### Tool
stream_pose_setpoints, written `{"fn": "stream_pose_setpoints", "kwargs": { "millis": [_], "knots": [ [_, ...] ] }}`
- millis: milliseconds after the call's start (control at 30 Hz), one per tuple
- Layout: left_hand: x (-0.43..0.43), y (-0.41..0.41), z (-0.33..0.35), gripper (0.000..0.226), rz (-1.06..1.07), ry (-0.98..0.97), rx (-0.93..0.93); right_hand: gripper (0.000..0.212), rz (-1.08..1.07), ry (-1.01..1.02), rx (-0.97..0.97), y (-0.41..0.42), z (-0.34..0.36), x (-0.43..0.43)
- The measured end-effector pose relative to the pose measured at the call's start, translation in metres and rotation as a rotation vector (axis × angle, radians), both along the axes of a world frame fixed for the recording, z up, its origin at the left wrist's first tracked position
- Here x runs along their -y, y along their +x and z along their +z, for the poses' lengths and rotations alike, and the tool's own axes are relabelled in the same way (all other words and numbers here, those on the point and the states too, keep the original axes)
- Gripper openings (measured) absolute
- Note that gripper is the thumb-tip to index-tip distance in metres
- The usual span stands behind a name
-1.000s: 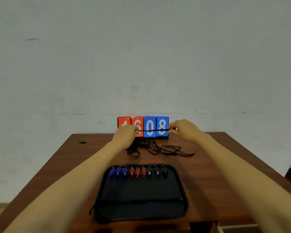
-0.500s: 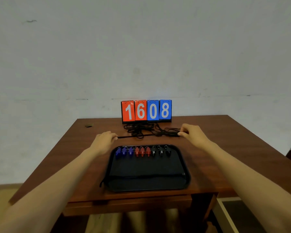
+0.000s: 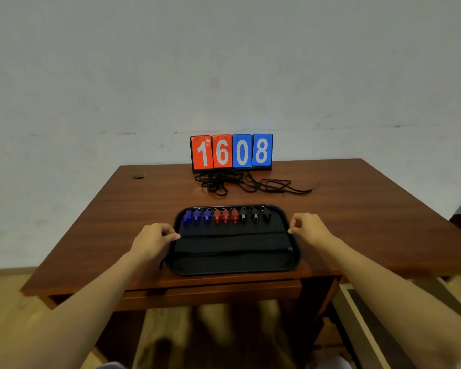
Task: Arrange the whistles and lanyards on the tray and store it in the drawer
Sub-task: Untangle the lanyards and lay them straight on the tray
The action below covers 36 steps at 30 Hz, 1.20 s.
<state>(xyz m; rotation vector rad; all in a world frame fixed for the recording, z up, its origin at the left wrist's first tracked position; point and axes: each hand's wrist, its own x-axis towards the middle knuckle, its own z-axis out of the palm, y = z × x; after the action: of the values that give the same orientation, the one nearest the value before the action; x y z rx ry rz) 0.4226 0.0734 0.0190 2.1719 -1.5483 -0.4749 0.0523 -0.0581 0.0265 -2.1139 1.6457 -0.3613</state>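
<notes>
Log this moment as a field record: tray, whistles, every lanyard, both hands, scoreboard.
tray: black, at the near edge of the table
whistles: one row along the tray's far side: three blue whistles, three red whistles, three black whistles
held lanyard: black, stretched across the tray just in front of the whistles
left hand: pinches its left end
right hand: pinches its right end
laid lanyard: lies across the tray, nearer side
loose lanyards: tangled pile before the scoreboard
scoreboard: reads 1608
</notes>
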Motion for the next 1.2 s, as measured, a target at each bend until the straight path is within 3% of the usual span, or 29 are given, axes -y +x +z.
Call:
{"fn": "stream_pose_setpoints", "kwargs": {
  "millis": [167,267,467,667,800,933,1067,1200],
  "knots": [
    [-0.007,0.005,-0.016,0.019,-0.012,0.008,0.005,0.014,0.000,0.029,-0.010,-0.002,-0.012,-0.003],
    [-0.009,0.003,-0.021,0.005,0.060,-0.019,-0.004,0.012,-0.001,0.036,-0.041,-0.002,-0.019,-0.005],
    [-0.010,0.001,-0.025,0.012,0.131,-0.016,0.044,0.016,-0.019,0.018,-0.113,-0.001,-0.031,-0.006],
    [-0.009,0.001,-0.032,0.008,0.127,-0.004,0.206,0.010,-0.021,-0.089,-0.278,0.000,-0.035,-0.010],
    [-0.009,-0.002,-0.039,0.017,0.141,-0.023,0.297,0.017,-0.018,-0.085,-0.209,-0.003,-0.037,-0.007],
    [-0.010,-0.009,-0.044,0.032,0.028,-0.121,0.374,0.026,0.053,-0.146,-0.159,-0.003,-0.038,-0.012],
    [-0.011,-0.023,-0.048,0.041,-0.136,-0.013,0.450,0.036,0.173,-0.132,-0.301,0.000,-0.043,-0.017],
    [-0.009,-0.031,-0.049,0.041,-0.148,0.047,0.459,0.033,0.187,-0.134,-0.328,0.002,-0.045,-0.018]
  ]
}}
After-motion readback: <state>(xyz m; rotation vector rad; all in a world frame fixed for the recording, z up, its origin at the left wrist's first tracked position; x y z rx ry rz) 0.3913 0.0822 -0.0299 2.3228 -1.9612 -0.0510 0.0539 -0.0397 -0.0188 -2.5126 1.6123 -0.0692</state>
